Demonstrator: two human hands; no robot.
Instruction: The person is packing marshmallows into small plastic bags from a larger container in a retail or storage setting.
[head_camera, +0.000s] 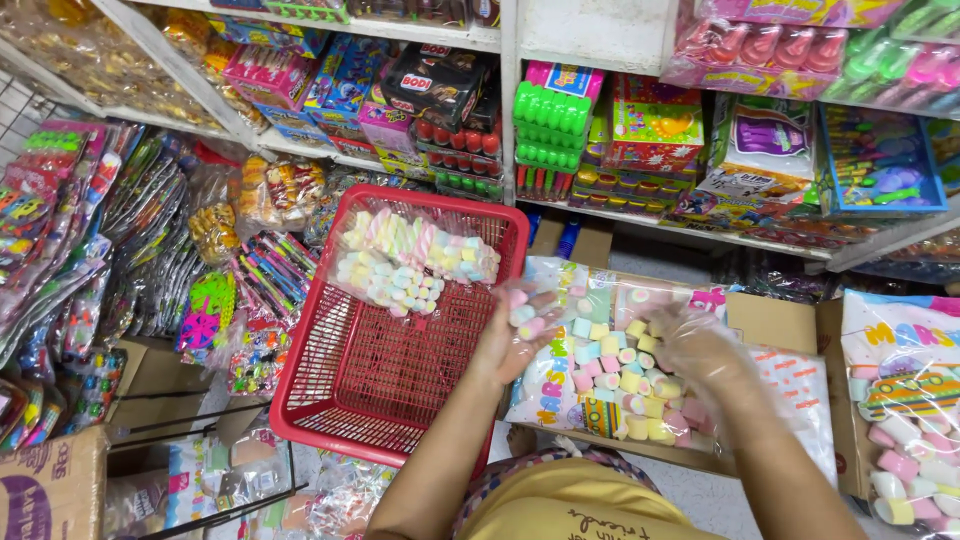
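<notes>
Head view: left hand (515, 335) cupped round pastel marshmallows (527, 318), right hand (700, 350) (gloved, fingers apart) in marshmallow bag (610, 375).

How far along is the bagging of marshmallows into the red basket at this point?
Done: two small filled bags lie in the red basket. In hand: the left hand holds a few marshmallows; the right hand, in a clear plastic cover, is at the big open bag. Left: that bag remains mostly full.
</notes>
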